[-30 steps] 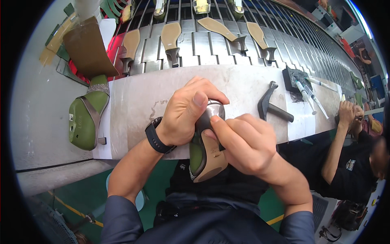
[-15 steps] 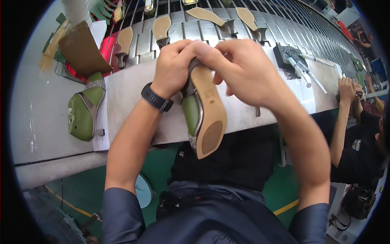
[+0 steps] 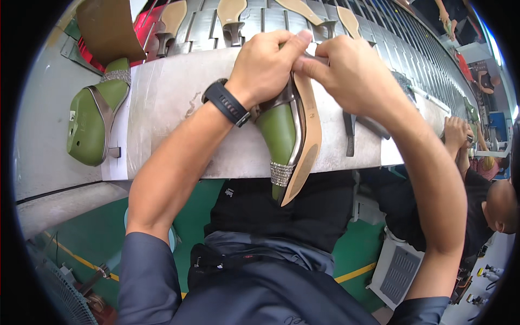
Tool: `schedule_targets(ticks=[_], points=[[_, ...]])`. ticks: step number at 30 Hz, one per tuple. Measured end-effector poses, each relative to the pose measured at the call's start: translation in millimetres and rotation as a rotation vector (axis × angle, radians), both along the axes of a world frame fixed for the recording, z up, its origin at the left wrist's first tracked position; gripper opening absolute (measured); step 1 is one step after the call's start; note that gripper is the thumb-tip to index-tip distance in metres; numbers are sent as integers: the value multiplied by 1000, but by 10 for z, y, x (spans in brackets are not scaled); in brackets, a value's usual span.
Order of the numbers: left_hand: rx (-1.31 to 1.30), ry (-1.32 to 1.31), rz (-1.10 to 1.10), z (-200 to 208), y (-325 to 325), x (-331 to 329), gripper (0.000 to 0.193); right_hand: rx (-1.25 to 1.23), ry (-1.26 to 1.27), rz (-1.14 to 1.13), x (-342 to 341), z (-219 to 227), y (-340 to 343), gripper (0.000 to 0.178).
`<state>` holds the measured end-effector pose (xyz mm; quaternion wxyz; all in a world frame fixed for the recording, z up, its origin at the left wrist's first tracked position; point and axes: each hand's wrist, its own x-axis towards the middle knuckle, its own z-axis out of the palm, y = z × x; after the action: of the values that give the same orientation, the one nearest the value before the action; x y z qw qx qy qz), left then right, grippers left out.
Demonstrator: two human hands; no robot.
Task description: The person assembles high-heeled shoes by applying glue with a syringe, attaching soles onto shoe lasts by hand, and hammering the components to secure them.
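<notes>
A shoe on a green last (image 3: 278, 127) hangs toe-down over the bench's near edge, with a tan sole (image 3: 310, 142) along its right side. A band of sparkling stones (image 3: 281, 174) crosses its toe, and metallic trim runs along the sole. My left hand (image 3: 265, 67), below a dark wristband, is closed around the shoe's heel end. My right hand (image 3: 349, 73) is closed there too, its thumb pressing the sole's back end. What its fingertips pinch is partly hidden. A second shoe on a green last (image 3: 91, 127) lies on its side at the left.
Several tan soles with dark heels, one a sole (image 3: 232, 12), lie on the metal slat conveyor (image 3: 203, 38) behind the bench. A dark hand tool (image 3: 349, 135) and a syringe (image 3: 428, 100) lie to the right. Another person's hands (image 3: 456, 131) work farther right. A brown board (image 3: 108, 27) stands far left.
The shoe has turned, showing more of its green side and less of the sole's face. It sits farther right in view. Both hands remain at its heel end; the view has shifted.
</notes>
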<state>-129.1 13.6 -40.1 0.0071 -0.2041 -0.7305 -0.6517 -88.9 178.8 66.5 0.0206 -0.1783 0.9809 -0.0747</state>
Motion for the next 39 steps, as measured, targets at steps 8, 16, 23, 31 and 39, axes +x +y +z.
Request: schedule_targets(ticks=[8, 16, 23, 31, 39], points=[[-5, 48, 32, 45, -24, 9, 45, -672, -217, -91, 156, -434, 158, 47], [15, 19, 67, 8, 0, 35, 44, -977, -150, -75, 226, -795, 26, 41], [0, 70, 94, 4, -25, 53, 43, -1159, -455, -160, 301, -842, 50, 47], [2, 127, 104, 1, -25, 46, 43, -1197, -385, -230, 523, -843, -23, 50], [95, 71, 95, 73, -22, 52, 39, -1111, -367, -234, 671, -756, -50, 57]])
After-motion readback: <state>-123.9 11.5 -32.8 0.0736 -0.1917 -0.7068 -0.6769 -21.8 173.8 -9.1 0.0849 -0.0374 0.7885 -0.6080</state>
